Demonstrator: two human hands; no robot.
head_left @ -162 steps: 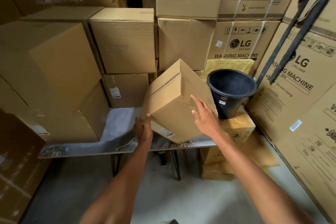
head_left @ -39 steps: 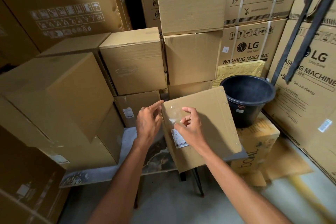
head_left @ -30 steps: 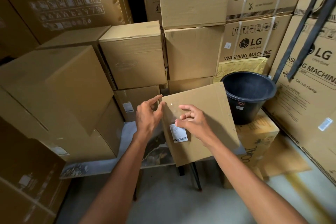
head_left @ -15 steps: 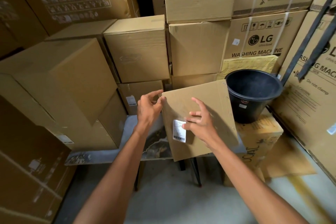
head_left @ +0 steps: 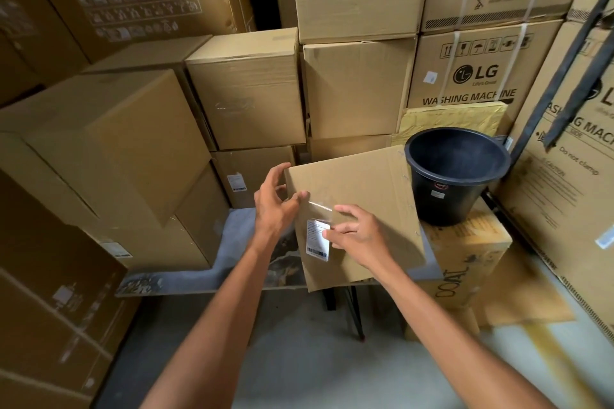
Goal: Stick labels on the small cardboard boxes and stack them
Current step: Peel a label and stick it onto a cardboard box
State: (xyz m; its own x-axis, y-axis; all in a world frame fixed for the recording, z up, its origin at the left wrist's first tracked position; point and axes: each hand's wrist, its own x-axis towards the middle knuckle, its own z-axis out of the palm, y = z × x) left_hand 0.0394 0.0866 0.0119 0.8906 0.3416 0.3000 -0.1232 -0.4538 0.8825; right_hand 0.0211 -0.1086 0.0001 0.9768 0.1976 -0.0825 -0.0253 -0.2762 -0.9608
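A small cardboard box [head_left: 368, 196] stands tilted on the grey table [head_left: 239, 226], its broad face turned to me. On that face, near the left edge, is a white barcode label [head_left: 317, 241]. A strip of clear film [head_left: 320, 206] shines just above the label. My left hand [head_left: 274, 206] is at the box's upper left corner, with thumb and fingers pinched on the film's left end. My right hand [head_left: 357, 236] lies on the box face, its index tip on the film's right end and its thumb on the label's right edge.
A black bucket [head_left: 457, 173] stands on a printed carton [head_left: 471, 252] right of the box. Labelled small boxes [head_left: 255, 176] and larger cartons [head_left: 249, 90] are stacked behind and to the left. Washing machine cartons [head_left: 471, 76] wall in the right side. The concrete floor [head_left: 299, 359] lies below.
The box was tipped up in both hands, then set on the table with its face to me. The label has gone onto it. My left hand has moved from the corner onto the film.
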